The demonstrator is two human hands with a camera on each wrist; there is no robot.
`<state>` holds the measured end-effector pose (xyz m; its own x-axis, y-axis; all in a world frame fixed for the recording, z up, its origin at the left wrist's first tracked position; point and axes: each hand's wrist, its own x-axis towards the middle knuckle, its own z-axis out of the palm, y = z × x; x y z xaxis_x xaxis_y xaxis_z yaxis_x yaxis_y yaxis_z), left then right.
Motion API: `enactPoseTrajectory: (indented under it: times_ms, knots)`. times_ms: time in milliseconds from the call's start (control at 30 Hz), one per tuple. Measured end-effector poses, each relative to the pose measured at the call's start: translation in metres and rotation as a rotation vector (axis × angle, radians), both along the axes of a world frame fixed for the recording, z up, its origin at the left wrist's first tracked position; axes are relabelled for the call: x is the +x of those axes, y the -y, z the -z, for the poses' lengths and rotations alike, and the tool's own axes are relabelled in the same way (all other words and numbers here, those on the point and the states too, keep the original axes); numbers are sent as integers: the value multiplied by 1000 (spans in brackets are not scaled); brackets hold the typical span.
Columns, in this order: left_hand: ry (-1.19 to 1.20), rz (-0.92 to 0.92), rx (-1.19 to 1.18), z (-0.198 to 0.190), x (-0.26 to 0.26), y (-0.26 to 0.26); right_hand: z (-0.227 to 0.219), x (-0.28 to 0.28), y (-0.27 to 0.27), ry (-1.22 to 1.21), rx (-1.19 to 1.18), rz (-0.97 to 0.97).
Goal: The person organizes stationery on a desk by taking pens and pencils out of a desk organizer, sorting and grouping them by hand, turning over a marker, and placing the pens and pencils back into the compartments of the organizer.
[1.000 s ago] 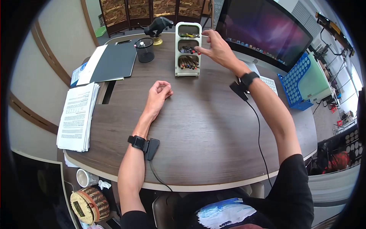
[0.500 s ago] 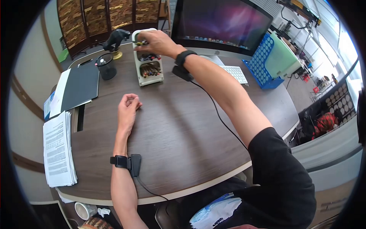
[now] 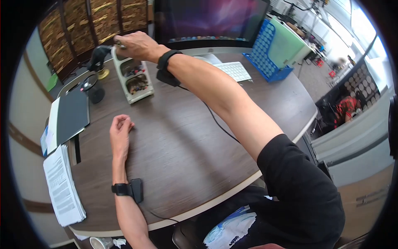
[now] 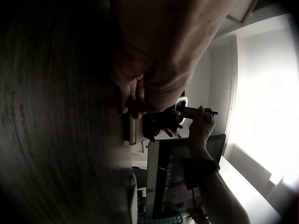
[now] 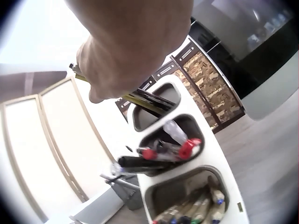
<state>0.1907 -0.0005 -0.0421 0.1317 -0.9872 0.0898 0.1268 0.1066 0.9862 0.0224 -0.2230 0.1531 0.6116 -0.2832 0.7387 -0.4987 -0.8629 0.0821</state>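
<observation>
My right hand (image 3: 139,45) is at the top compartment of a pale three-compartment pen rack (image 3: 140,98), gripping several slim pens (image 5: 145,103), some yellow and some dark. In the right wrist view their lower ends overlap the top compartment, while the other ends stick out past the hand. Red-capped pens (image 5: 189,148) lie in the middle compartment. Brown-barrelled pens (image 5: 198,205) with coloured tips fill the bottom one. My left hand (image 3: 120,130) rests on the desk in front of the rack, fingers loosely curled and holding nothing.
Left of the rack stand a black mesh pen cup (image 3: 95,92) and a black animal figurine (image 3: 98,58). A dark folder (image 3: 74,116) and a paper stack (image 3: 64,186) lie along the left edge. Behind are a monitor (image 3: 207,20), keyboard (image 3: 233,71) and blue file holder (image 3: 265,54).
My right hand has gone from beside the rack to its top compartment and now grips pens. The left hand stays on the desk. The head view has turned right.
</observation>
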Motion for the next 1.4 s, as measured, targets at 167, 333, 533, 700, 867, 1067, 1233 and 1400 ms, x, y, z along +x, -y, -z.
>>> enactPoseTrajectory:
  times_ms: [167, 333, 533, 700, 867, 1067, 1233, 1400]
  knots:
    - [6, 53, 12, 10, 8, 5, -38, -37, -44, 327, -11, -106]
    - [44, -8, -14, 10, 9, 4, -12, -102, -115, 578, 301, -314]
    - [57, 10, -19, 10, 10, 4, 75, -163, -180, 62, 37, -372]
    - [63, 20, -23, 11, 13, 4, 114, -182, -203, -232, -58, -375]
    - [93, 12, -31, 11, 13, 5, 131, -192, -223, -360, 86, -379]
    - [87, 5, -36, 7, 9, 3, 113, -195, -233, -574, 387, -387]
    - [136, -24, -31, -4, 4, -4, 104, -184, -235, -681, 555, -325]
    - [125, -13, -3, -13, -3, -8, 83, -180, -240, -770, 643, -329]
